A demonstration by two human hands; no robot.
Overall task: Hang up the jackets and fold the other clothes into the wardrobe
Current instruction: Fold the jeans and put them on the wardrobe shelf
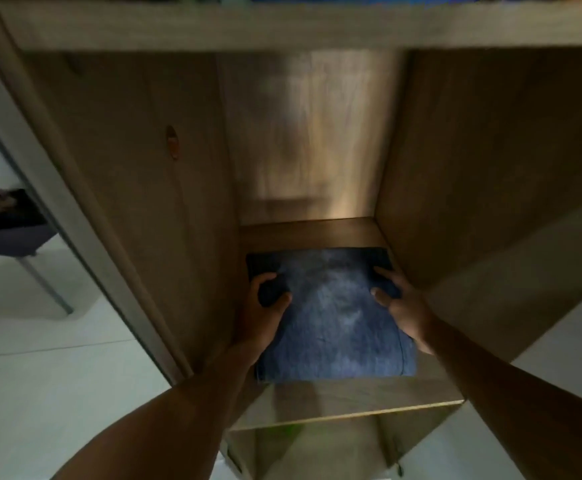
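A folded pair of blue jeans (pixel 331 317) lies flat on a wooden wardrobe shelf (pixel 345 396), filling most of its width. My left hand (pixel 265 310) grips the jeans' left edge, thumb on top and fingers curled round the fold. My right hand (pixel 398 299) holds the right edge, thumb lying on the denim and fingers along the side next to the wardrobe wall. Both forearms reach in from below.
The compartment has wooden side walls (pixel 137 174) close on both sides and a back panel (pixel 310 140). Another shelf (pixel 282 26) runs above with clothes on it. A lower compartment (pixel 317 448) opens beneath. Left of the wardrobe are a white floor and a chair (pixel 12 230).
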